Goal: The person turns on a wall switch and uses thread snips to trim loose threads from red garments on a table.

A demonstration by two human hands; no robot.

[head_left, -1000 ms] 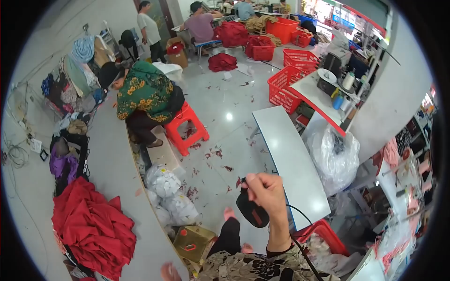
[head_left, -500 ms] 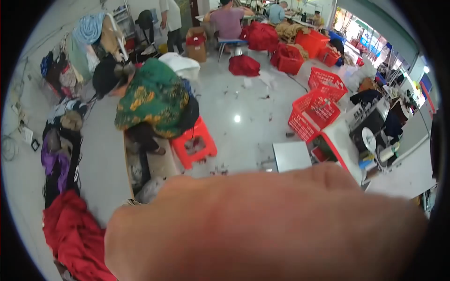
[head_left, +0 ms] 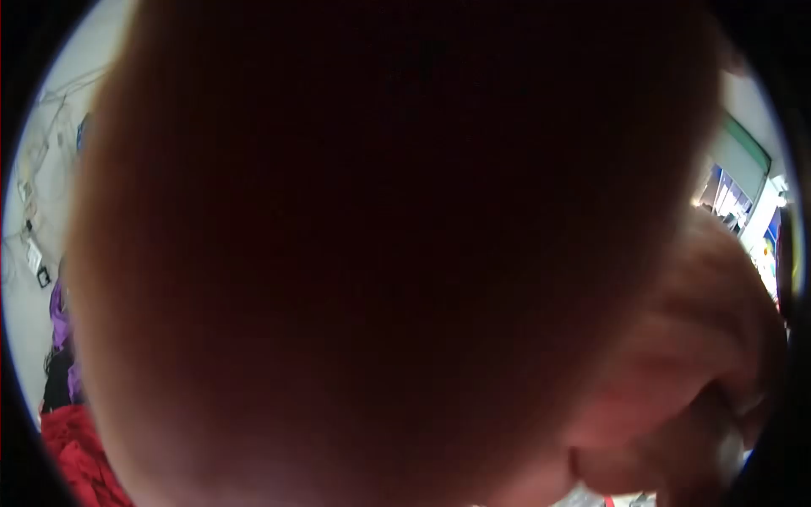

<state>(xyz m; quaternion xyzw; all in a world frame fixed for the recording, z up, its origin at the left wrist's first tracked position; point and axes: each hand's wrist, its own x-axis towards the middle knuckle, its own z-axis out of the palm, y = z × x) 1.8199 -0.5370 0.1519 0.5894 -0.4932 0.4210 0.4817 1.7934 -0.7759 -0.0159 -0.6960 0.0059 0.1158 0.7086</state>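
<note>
A hand, which looks like my right hand, is held right up against the camera and blocks most of the head view. Its nearest part is dark and badly out of focus. Toward the lower right, skin folds and what seem to be bent fingers show, but their shape is smeared. Whether anything is held in it cannot be made out. My left hand is not seen.
Red cloth lies at the lower left, with purple cloth above it. Cables run along the pale wall on the left. A bright opening shows at the right edge.
The hand has risen from the lower part of the view to cover its middle. The seated person, the red baskets and the red stool are now hidden behind it.
</note>
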